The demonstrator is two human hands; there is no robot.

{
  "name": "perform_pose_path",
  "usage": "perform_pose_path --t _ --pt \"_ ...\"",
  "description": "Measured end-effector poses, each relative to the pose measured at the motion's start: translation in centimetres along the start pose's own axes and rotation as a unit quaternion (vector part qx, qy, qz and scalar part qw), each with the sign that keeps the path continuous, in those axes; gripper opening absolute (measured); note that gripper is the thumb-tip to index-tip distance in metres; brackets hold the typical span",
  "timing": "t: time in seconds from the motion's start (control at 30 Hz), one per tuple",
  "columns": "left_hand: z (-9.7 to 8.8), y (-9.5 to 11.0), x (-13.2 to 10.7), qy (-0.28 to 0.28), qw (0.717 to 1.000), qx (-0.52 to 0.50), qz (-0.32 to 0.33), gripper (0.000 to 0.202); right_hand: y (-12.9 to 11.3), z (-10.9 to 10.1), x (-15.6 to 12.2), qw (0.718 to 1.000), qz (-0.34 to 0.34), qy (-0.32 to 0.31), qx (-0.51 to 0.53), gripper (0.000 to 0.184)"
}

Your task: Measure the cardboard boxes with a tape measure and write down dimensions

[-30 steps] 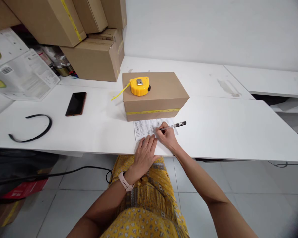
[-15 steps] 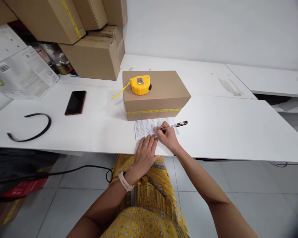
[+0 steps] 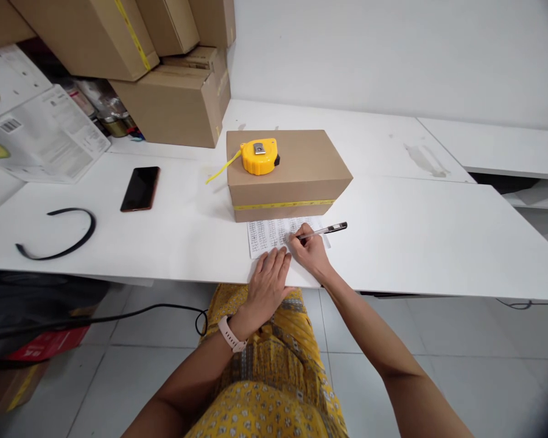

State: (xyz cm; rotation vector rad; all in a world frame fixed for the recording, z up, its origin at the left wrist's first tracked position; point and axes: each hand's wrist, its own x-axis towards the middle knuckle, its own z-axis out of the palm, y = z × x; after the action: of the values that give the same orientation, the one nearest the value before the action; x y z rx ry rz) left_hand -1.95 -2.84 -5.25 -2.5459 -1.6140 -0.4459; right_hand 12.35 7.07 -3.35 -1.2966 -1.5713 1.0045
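A pen (image 3: 331,229) is gripped in my right hand (image 3: 311,252), its tip pointing left and down at a sheet of paper (image 3: 267,232). Columns of small handwriting or print cover the sheet; its far edge meets the front of a cardboard box (image 3: 296,190). My left hand (image 3: 268,278) lies flat with fingers stretched out, fingertips on the sheet's near edge. On top of the box rests a yellow tape measure (image 3: 259,157), a short length of its yellow tape sticking out to the left.
A phone (image 3: 140,189) and a black curved band (image 3: 89,228) lie on the left of the white table (image 3: 420,237). Behind them stand stacked cardboard boxes (image 3: 173,106) and a white printed carton (image 3: 50,134). A black cable (image 3: 155,309) hangs below the table edge.
The view has shifted very slightly. Both hands stay in nearly the same place, the pen still held at the paper.
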Motion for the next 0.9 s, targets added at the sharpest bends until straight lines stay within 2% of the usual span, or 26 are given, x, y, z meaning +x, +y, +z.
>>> perform_pose_path --t 0.17,0.4,0.9 --pt "0.00 0.03 -0.01 -0.015 1.000 -0.006 -0.007 0.072 -0.09 0.01 0.02 1.000 -0.006 -0.011 -0.002 0.023" --pt "-0.02 0.02 0.02 -0.012 1.000 -0.003 -0.005 0.071 -0.36 -0.10 0.01 1.000 0.004 0.006 0.012 0.021" --pt "0.04 0.01 -0.03 -0.015 1.000 0.004 -0.002 0.068 -0.46 -0.21 -0.02 1.000 0.002 -0.002 -0.001 0.022"
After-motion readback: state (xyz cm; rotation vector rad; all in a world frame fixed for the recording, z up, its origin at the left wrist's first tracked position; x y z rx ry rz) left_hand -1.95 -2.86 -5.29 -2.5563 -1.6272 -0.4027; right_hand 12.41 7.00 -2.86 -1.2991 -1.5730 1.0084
